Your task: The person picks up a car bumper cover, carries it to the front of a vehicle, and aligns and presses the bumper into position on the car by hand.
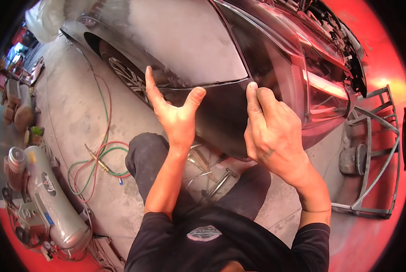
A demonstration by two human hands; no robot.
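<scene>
In the head view a dark car [221,113] stands in front of me, with a large matte grey patch [189,38] on its side. A narrow seam [203,85] runs along the lower edge of that patch. My left hand [176,115] is raised near this seam, its thumb and fingers spread, holding nothing that I can see. Over the dark panel, by the seam's right end, my right hand [273,131] has its fingers curled and pressed together. Whatever lies between them, if anything, is hidden. Whether either hand touches the car, I cannot tell.
Several hand tools [205,170] lie on the floor between my knees. Red and green hoses [104,156] with a brass torch [95,156] lie to the left. Beyond them is an air compressor [53,195]. A metal frame [371,208] stands at right, beside a dark bucket [352,158].
</scene>
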